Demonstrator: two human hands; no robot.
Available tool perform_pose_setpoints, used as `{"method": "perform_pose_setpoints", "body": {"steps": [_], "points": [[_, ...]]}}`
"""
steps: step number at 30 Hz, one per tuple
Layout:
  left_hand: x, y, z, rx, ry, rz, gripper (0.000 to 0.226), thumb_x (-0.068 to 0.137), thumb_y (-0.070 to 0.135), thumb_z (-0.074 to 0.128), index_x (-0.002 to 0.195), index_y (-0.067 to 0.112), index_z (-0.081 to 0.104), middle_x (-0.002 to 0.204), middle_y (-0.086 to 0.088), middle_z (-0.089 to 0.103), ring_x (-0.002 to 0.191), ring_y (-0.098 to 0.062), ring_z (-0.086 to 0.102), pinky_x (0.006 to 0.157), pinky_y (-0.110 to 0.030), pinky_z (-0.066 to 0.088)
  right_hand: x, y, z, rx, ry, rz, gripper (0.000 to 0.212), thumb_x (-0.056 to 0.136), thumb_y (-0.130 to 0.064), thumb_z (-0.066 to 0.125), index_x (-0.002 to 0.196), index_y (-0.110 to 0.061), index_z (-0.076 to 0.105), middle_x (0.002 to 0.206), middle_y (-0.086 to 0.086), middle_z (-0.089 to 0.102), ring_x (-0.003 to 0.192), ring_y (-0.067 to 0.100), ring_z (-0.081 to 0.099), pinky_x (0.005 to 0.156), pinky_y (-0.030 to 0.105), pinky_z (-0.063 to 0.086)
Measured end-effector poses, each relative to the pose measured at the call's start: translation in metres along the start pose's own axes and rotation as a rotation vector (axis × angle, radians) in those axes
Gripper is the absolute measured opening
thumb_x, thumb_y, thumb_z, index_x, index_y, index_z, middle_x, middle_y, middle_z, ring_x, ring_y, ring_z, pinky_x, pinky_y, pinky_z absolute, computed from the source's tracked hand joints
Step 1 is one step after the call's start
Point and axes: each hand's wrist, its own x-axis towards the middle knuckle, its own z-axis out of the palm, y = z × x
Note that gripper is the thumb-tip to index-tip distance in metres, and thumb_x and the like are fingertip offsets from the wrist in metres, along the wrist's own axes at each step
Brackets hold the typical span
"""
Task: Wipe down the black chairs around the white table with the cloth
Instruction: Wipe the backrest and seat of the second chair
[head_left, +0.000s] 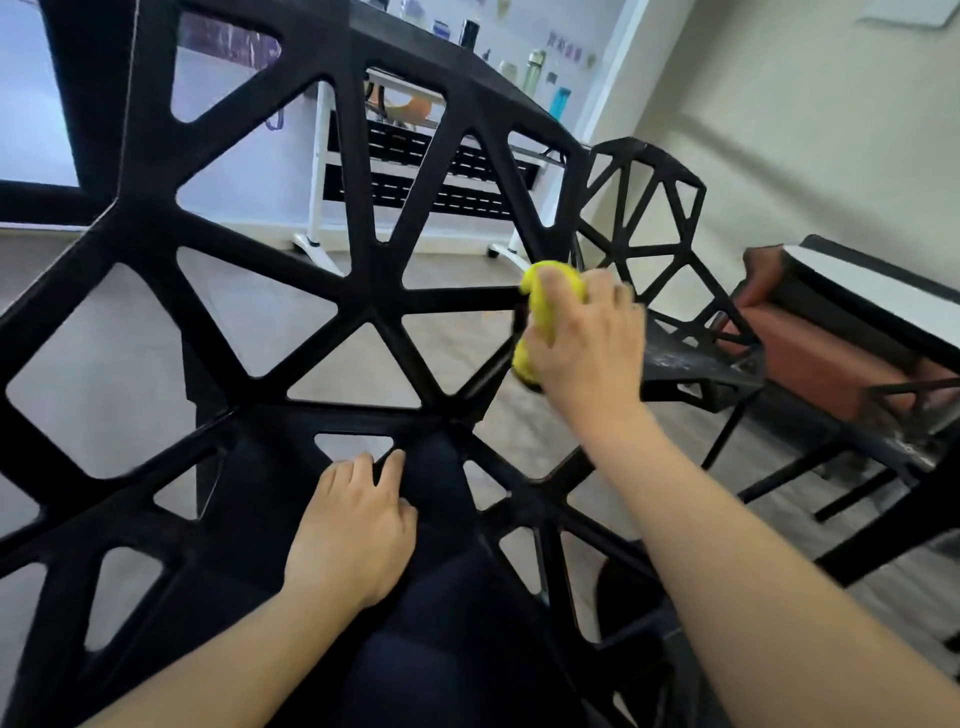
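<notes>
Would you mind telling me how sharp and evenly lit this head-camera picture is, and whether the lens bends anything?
Head view: wide-angle distortion bows the near black chair and the room's lines; the right hand and the yellow cloth it grips are slightly motion-blurred; the left hand looks sharper; the shelf bottles are soft; the lighting is diffuse, without harsh shadows or glare.

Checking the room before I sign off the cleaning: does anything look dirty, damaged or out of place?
Yes: the second black chair beyond the right hand has pale, dusty-looking smears on its seat, so it looks unwiped. Nothing appears broken or spilled.
</notes>
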Motion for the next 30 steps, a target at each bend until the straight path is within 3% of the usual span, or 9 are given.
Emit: {"method": "perform_pose_setpoints", "body": {"steps": [2, 5, 10, 15, 22, 27, 30], "points": [[0.000, 0.000, -0.001, 0.004, 0.000, 0.002, 0.062, 0.089, 0.036, 0.029, 0.139, 0.007, 0.053, 0.101, -0.011, 0.060, 0.095, -0.030, 0.056, 0.099, -0.042, 0.045, 0.011, 0.019, 0.008, -0.013, -0.122, 0.148, 0.044, 0.090, -0.040, 0.059, 0.129, -0.022, 0.049, 0.114, 0.016, 0.051, 0.100, 0.039, 0.052, 0.081, 0.045, 0.044], [0.000, 0.000, -0.001, 0.004, -0.013, -0.005, 0.061, 0.090, 0.037, 0.028, 0.140, 0.010, 0.051, 0.104, -0.010, 0.060, 0.098, -0.029, 0.056, 0.101, -0.041, 0.044, 0.009, 0.027, 0.022, 0.275, -0.280, 0.320, 0.043, 0.093, -0.038, 0.058, 0.131, -0.021, 0.045, 0.115, 0.020, 0.047, 0.098, 0.043, 0.054, 0.080, 0.042, 0.045], [0.002, 0.000, 0.001, 0.025, -0.048, 0.003, 0.064, 0.089, 0.038, 0.025, 0.141, 0.009, 0.049, 0.106, -0.016, 0.061, 0.100, -0.034, 0.056, 0.100, -0.044, 0.042, -0.033, 0.030, 0.001, 0.340, -0.222, 0.411, 0.042, 0.093, -0.034, 0.059, 0.131, -0.024, 0.044, 0.106, 0.015, 0.045, 0.086, 0.036, 0.053, 0.075, 0.037, 0.043], [0.002, 0.002, -0.004, 0.000, -0.070, -0.007, 0.062, 0.087, 0.035, 0.032, 0.139, 0.006, 0.051, 0.103, -0.020, 0.061, 0.097, -0.040, 0.056, 0.094, -0.048, 0.043, -0.139, 0.049, -0.049, 0.353, -0.139, 0.399, 0.042, 0.095, -0.032, 0.062, 0.133, -0.029, 0.045, 0.101, 0.003, 0.038, 0.086, 0.021, 0.041, 0.082, 0.034, 0.040], [0.001, 0.003, -0.006, -0.014, -0.054, -0.002, 0.062, 0.087, 0.034, 0.031, 0.136, 0.003, 0.053, 0.098, -0.023, 0.060, 0.091, -0.043, 0.056, 0.090, -0.050, 0.044, -0.221, 0.058, -0.099, 0.276, -0.257, 0.631, 0.043, 0.096, -0.037, 0.058, 0.136, -0.032, 0.042, 0.105, 0.007, 0.039, 0.093, 0.031, 0.048, 0.082, 0.042, 0.046], [0.001, 0.002, -0.005, -0.029, -0.061, -0.003, 0.062, 0.088, 0.034, 0.031, 0.138, 0.004, 0.052, 0.100, -0.021, 0.060, 0.093, -0.040, 0.055, 0.092, -0.048, 0.044, -0.174, 0.061, -0.067, 0.106, -0.176, 0.266, 0.044, 0.094, -0.029, 0.063, 0.133, -0.017, 0.048, 0.102, 0.015, 0.044, 0.085, 0.034, 0.045, 0.076, 0.048, 0.047], [0.001, 0.001, -0.005, -0.032, -0.052, 0.006, 0.057, 0.090, 0.032, 0.036, 0.138, 0.006, 0.052, 0.101, -0.019, 0.060, 0.093, -0.038, 0.055, 0.092, -0.046, 0.043, -0.122, 0.053, -0.031, -0.054, -0.154, 0.065, 0.046, 0.091, -0.020, 0.064, 0.135, -0.014, 0.050, 0.112, 0.019, 0.049, 0.090, 0.037, 0.047, 0.078, 0.047, 0.044]]}}
